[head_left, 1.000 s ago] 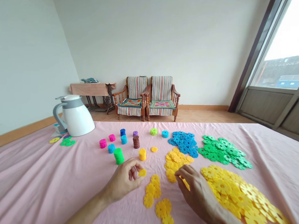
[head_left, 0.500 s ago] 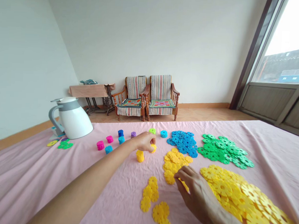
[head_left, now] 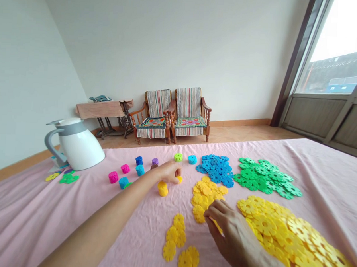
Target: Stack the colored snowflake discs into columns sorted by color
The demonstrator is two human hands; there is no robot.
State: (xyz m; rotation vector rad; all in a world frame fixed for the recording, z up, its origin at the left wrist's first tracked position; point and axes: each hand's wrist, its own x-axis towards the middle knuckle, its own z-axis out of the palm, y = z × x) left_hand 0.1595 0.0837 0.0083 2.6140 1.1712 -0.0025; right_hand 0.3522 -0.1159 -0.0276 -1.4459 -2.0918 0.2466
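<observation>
Yellow disc (head_left: pixel 179 179), small and laid on the pink-covered desk (head_left: pixel 145 235), is found right at the fingertips of the left hand (head_left: pixel 169 172), at about 4 o'clock from its knuckles; whether more than one layer is piled there cannot be told. With 12 o'clock taken as straight ahead across the desk, the left forearm (head_left: pixel 111 217) is stretched toward between 1 and 2 o'clock, so the disc is reached by the left, clearly the nearer of the two hands. From the right hand (head_left: pixel 229 227) it is set well apart, toward 10 o'clock. No long axis is offered by the disc, its outline being round.

The left fingers are bent down to the disc, but whether it is gripped or merely touched cannot be made out. The right hand is held low with its fingers curled, at the near edge of a middle yellow pile (head_left: pixel 205 190) that is spread toward 10 to 11 o'clock from it; whether a piece is pinched there cannot be told. A yellow stack (head_left: pixel 162 189) is placed near the disc at 8 o'clock, a lime-green stack (head_left: pixel 177 157) at 12 o'clock, and a blue pile (head_left: pixel 215 169) toward 2 o'clock. At 3 o'clock from the right hand, a large yellow pile (head_left: pixel 278 230) is heaped.
</observation>
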